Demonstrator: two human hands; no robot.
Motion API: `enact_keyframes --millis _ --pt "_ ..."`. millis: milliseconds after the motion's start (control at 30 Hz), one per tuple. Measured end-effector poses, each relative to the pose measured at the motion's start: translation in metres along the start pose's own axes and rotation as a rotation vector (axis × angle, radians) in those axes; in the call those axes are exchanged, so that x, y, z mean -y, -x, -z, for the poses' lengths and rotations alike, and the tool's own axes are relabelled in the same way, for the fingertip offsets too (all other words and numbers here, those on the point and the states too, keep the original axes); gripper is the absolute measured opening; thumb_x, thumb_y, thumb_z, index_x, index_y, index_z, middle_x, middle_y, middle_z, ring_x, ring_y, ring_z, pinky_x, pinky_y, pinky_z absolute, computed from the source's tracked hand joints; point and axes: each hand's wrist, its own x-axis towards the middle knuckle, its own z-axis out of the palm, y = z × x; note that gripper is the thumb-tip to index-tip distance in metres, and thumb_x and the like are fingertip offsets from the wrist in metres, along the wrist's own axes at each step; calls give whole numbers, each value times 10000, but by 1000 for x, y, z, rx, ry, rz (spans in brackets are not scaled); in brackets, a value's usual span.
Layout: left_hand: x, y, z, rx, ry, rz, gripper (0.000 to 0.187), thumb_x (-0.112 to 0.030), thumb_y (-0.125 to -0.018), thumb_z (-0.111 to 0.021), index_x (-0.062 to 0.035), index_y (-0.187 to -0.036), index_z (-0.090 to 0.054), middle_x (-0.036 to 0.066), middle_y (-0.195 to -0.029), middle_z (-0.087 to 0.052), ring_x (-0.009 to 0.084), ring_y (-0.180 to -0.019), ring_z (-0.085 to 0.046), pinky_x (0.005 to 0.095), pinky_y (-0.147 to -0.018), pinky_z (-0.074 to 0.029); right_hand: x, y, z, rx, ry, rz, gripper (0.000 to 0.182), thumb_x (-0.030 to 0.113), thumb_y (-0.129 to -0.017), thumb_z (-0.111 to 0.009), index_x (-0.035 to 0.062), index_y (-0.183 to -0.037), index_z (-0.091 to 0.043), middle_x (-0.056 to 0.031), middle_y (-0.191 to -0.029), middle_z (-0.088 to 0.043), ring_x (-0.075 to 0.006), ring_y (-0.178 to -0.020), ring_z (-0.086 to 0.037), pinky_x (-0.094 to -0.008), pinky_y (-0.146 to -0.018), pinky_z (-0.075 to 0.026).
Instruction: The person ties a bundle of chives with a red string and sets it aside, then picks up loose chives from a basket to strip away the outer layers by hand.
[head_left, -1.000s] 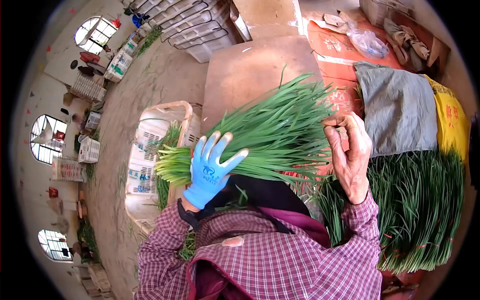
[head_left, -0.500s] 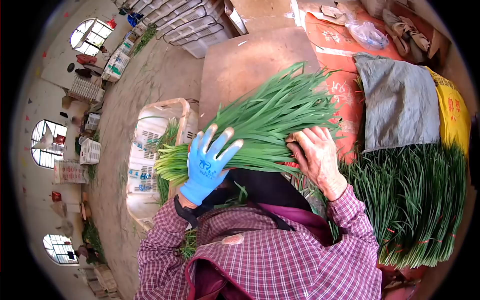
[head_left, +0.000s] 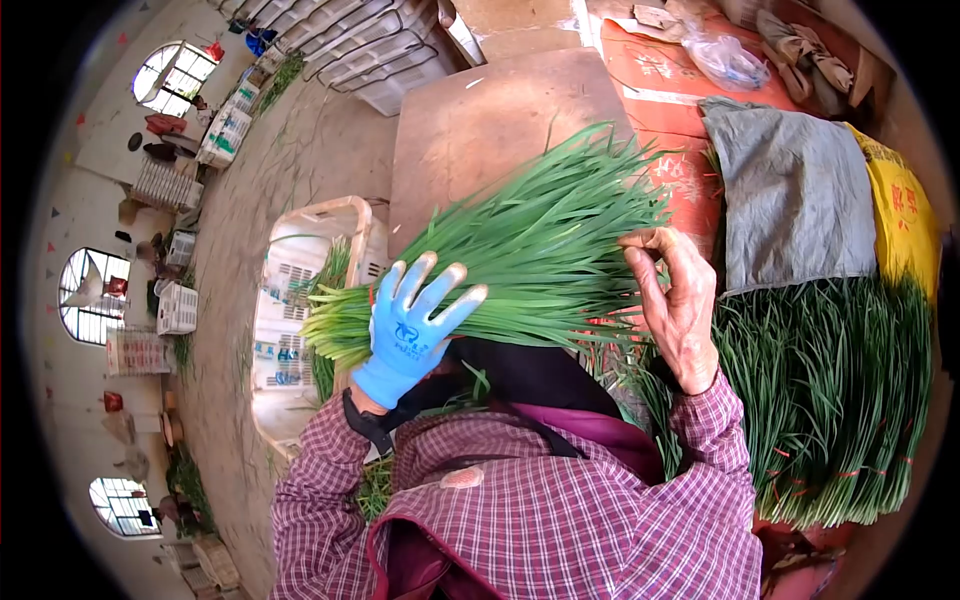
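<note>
Under left grip (head_left: 408,328), green bundle (head_left: 525,265), leaves (head_left: 590,205) rightward

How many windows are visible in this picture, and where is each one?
3. All are along the left wall: the upper window, the middle window and the lower window. More may be hidden beyond the dark edge.

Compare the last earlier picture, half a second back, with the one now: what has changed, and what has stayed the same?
The right hand has moved to the right, off the upper side of the green bundle to its leaf-tip end; whether its fingers grip a leaf is unclear. The gloved left hand stays spread on the bundle near the pale stems.
</note>
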Motion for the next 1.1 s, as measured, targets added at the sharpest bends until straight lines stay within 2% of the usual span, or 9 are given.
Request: enact_keyframes --millis 100,167,267,500,633,733,900,1000,1100 --pt "-1 0 -1 2 -11 -7 688 -110 -550 -723 -280 -1207 -606 25 -1317 -477 315 -1261 -403 501 -1040 -319 1 -9 -2 -5 4 -11 64 37 -814 -630 38 -877 -622 -93 -786 -583 -264 -738 -570 -352 -673 -457" --pt "-1 0 -1 -2 -12 -7 676 -106 -559 -714 -282 -1203 -607 24 -1311 -481 315 -1257 -406 502 -1036 -323 1 -16 -7 73 166 1 74 75 -810 -642 77 -883 -637 -81 -772 -548 -267 -753 -556 -361 -662 -454" --pt "-1 0 -3 -17 -27 -18 638 -99 -585 -694 -283 -1190 -612 22 -1293 -489 314 -1242 -416 505 -1026 -333 -12 -21 -19 123 247 43 86 106 -802 -651 109 -888 -648 -74 -779 -528 -267 -777 -549 -369 -660 -456" --pt "-4 0 -6 -65 -79 -38 466 -75 -701 -635 -283 -1118 -642 19 -1232 -512 301 -1174 -466 500 -990 -366 -16 -18 -23 254 242 -34 141 178 -785 -674 109 -902 -640 -63 -797 -551 -265 -815 -572 -379 -673 -474" --pt "-4 0 -7 -71 -84 -45 414 -89 -726 -629 -286 -1089 -651 16 -1209 -518 295 -1148 -484 497 -979 -376 -16 -17 -20 299 92 -68 141 211 -804 -663 99 -887 -644 -71 -774 -545 -276 -801 -568 -388 -667 -469" --pt "-3 1 -8 -90 -93 -43 388 -104 -734 -629 -290 -1074 -654 16 -1194 -521 292 -1135 -490 495 -973 -382 -5 -16 -11 322 181 -94 140 219 -814 -661 87 -855 -647 -76 -766 -534 -281 -791 -561 -392 -653 -459" --pt "-4 -1 -9 -100 -90 -52 381 -109 -743 -622 -298 -1073 -653 15 -1192 -521 288 -1134 -490 489 -964 -388 -7 -9 -15 284 293 -33 151 232 -796 -683 87 -802 -640 -74 -746 -523 -268 -764 -556 -383 -634 -456" --pt "-5 -2 -7 -71 -102 -60 389 -113 -746 -617 -301 -1086 -647 14 -1194 -518 284 -1133 -490 488 -956 -392 -5 -12 -20 293 335 -61 161 206 -812 -680 57 -832 -622 -88 -785 -542 -292 -796 -561 -388 -666 -454" --pt "-5 -1 -7 -89 -113 -71 402 -114 -748 -613 -304 -1101 -639 14 -1194 -519 281 -1127 -492 487 -946 -396 -6 -15 -25 206 355 -20 129 190 -776 -700 94 -813 -621 -71 -774 -540 -276 -777 -560 -380 -644 -463"
